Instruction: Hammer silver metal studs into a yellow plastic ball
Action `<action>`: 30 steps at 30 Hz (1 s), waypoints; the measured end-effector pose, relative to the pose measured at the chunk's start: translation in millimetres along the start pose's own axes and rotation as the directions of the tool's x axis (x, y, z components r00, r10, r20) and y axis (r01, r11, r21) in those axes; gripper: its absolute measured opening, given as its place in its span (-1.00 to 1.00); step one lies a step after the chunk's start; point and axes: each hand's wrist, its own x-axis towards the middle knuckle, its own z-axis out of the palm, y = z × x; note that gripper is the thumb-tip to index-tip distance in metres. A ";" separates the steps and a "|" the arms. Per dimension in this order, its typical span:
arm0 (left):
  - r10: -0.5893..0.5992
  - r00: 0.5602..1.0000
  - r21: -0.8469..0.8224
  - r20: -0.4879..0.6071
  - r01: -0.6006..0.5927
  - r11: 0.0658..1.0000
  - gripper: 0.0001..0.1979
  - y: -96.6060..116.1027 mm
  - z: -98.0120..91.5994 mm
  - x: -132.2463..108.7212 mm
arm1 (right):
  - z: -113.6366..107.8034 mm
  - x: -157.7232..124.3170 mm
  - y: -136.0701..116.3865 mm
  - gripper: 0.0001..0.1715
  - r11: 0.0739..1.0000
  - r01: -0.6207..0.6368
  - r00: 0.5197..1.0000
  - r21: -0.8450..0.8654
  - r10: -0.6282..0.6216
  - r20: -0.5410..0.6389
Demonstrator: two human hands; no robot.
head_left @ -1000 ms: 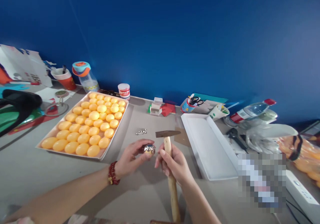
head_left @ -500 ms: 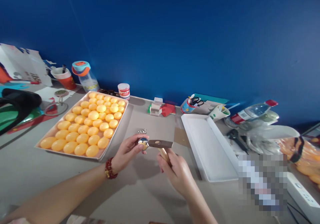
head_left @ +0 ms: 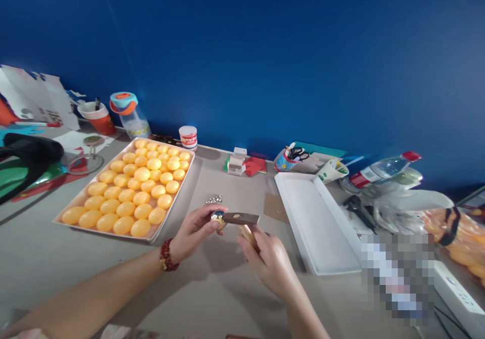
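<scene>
Near the middle of the table, my left hand (head_left: 195,229) is closed around a shiny round metal bell (head_left: 217,218), thumb in front and fingers behind. My right hand (head_left: 265,255) grips the wooden handle of a small hammer (head_left: 242,219). The dark hammer head lies level, its left end at the bell's right side and seemingly touching it. Just beyond my left hand is a small cluster of shiny metal pieces (head_left: 214,199), partly hidden by the fingers. A red bead bracelet circles my left wrist.
To the left lies a shallow box (head_left: 161,230) of orange balls. A long white tray (head_left: 322,223) is at the right. Small white boxes (head_left: 237,163), a pen cup (head_left: 285,161) and a jar (head_left: 188,138) stand along the blue wall. A power strip (head_left: 460,296) sits far right.
The hammer head and bell have shifted very slightly and remain together. Both hands keep their grips. The metal pieces behind my left hand show a little more clearly.
</scene>
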 end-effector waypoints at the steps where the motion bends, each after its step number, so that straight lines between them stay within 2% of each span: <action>1: 0.000 1.000 0.000 0.003 0.000 1.000 -0.70 0.1 0.2 0.0 | -0.2 0.0 0.2 -0.72 1.000 0.000 1.000 0.004 0.000 -0.020; 3: 0.002 1.000 0.002 0.008 -0.002 1.000 -0.70 0.7 0.7 0.4 | -0.4 0.0 0.8 -0.72 1.000 -0.004 0.999 0.005 0.004 -0.036; 7: 0.008 1.000 0.008 0.016 -0.008 1.000 -0.70 2.6 1.7 1.7 | 0.2 0.2 2.0 -0.70 1.000 -0.015 1.000 -0.009 0.016 0.017; 11: 0.017 1.000 0.009 0.022 -0.017 1.000 -0.70 4.2 1.8 2.0 | 0.9 -0.2 1.7 -0.70 1.000 -0.001 1.000 0.009 0.001 -0.021; 16: 0.045 0.998 0.056 0.035 -0.047 0.997 -0.69 3.5 0.3 -0.6 | -0.5 -0.3 2.1 -0.69 1.000 0.005 1.000 -0.025 -0.005 0.006; 23: 0.103 0.994 0.073 0.047 -0.106 0.992 -0.68 -0.8 -1.0 -0.6 | -5.4 -0.6 3.9 -0.71 0.999 -0.001 1.000 0.042 0.002 -0.016; 27: 0.066 0.998 0.007 0.024 -0.066 0.998 -0.69 3.4 0.9 -1.1 | -3.1 0.5 3.4 -0.71 1.000 0.003 1.000 -0.019 -0.003 0.002; 30: 0.016 0.999 -0.061 0.036 -0.014 0.998 -0.69 5.0 2.6 -0.8 | -3.1 0.6 5.8 -0.72 1.000 -0.014 1.000 0.000 0.014 0.009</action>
